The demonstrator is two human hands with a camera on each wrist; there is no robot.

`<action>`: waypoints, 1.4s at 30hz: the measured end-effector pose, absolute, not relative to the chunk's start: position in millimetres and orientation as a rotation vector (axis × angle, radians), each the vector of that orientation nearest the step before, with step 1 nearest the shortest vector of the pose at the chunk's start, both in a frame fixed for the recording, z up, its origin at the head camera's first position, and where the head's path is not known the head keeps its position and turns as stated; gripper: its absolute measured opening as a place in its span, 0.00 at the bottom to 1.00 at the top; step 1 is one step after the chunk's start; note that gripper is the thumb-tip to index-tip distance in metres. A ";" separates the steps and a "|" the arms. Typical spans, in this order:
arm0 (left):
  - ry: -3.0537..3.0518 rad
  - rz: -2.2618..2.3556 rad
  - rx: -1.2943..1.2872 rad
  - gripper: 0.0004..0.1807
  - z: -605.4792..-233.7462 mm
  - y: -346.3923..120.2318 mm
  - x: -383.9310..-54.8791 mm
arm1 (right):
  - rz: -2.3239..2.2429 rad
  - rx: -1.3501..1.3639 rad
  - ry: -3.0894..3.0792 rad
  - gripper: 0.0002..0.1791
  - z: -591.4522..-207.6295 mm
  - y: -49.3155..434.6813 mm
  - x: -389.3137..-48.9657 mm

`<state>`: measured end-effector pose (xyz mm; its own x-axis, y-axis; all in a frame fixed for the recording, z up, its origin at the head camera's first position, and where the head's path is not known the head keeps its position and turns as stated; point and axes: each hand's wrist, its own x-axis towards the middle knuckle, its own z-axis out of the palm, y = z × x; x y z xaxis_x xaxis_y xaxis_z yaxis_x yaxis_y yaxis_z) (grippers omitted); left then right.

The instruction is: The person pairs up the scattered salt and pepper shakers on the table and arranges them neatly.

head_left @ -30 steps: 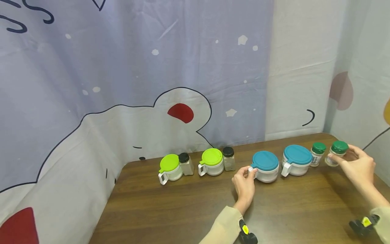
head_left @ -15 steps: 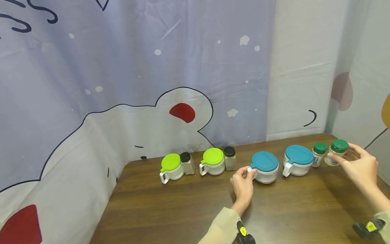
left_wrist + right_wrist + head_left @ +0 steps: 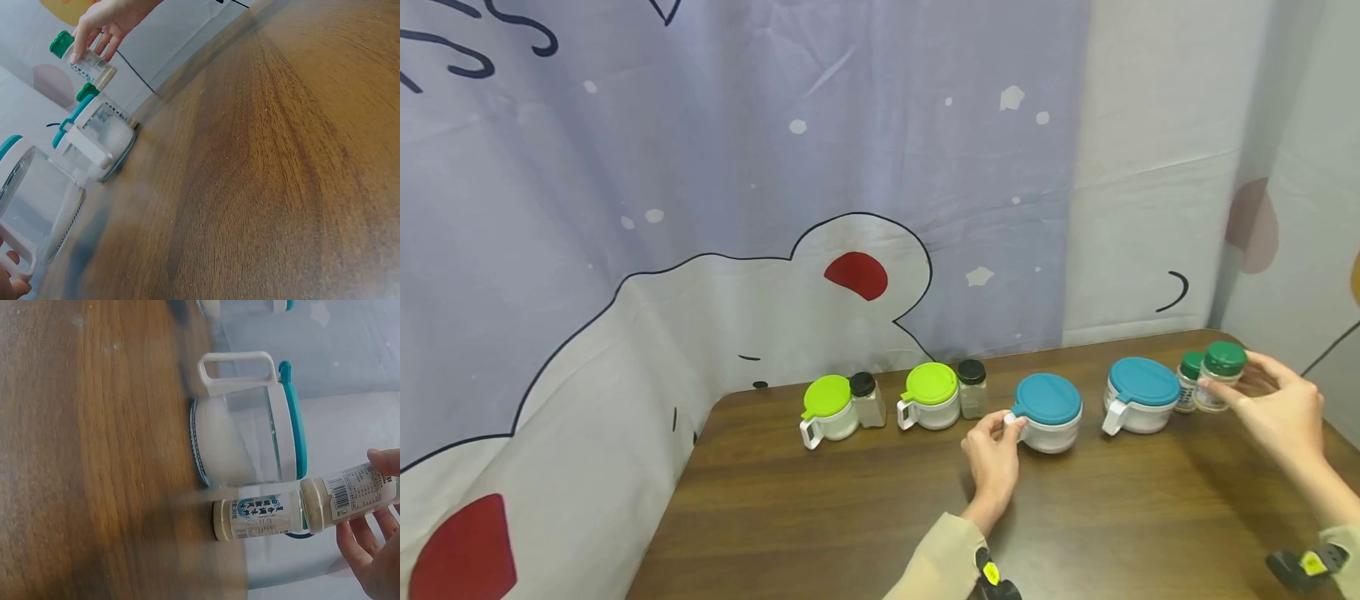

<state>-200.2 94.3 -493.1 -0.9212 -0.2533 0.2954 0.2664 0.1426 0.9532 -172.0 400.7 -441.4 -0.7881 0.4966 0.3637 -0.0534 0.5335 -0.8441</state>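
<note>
My left hand [image 3: 992, 458] pinches the white handle of a clear seasoning jar with a blue lid [image 3: 1048, 400]. In the left wrist view, this seasoning jar [image 3: 44, 194] stands at the left edge with a dark shadow beside it. My right hand [image 3: 1281, 408] grips a green-capped spice bottle [image 3: 1223, 375] between thumb and fingers. The right wrist view has this labelled bottle [image 3: 350, 497] tilted, its base up at the cap level of a second spice bottle [image 3: 259, 515] standing on the table. A second blue-lidded jar [image 3: 1141, 392] with pale contents stands left of that bottle.
Farther left on the wooden table [image 3: 820, 517] stand two green-lidded jars, one [image 3: 830, 408] beside a black-capped shaker [image 3: 868, 400], the other [image 3: 929, 396] beside another black-capped shaker [image 3: 972, 389]. A printed curtain [image 3: 850, 125] hangs along the table's back edge.
The held blue-lidded jar has shifted left, away from the other one. My right hand has brought its spice bottle left and slightly up, so it overlaps the standing bottle. The head view has turned slightly.
</note>
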 end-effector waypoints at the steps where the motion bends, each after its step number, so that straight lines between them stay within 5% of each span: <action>1: -2.039 -1.837 -0.014 0.08 -493.3 93.4 -199.9 | 1.218 -0.355 -2.210 0.23 -441.1 400.1 -171.4; 42: -2.033 -1.834 0.010 0.08 -495.7 67.2 -187.5 | 1.212 -0.154 -2.361 0.40 -436.8 350.0 -163.7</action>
<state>-187.5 67.2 -495.7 -0.9195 -0.2683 0.2871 0.2581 0.1386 0.9561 -163.7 350.0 -436.8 -0.8792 0.3089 0.3628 -0.1149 0.6015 -0.7906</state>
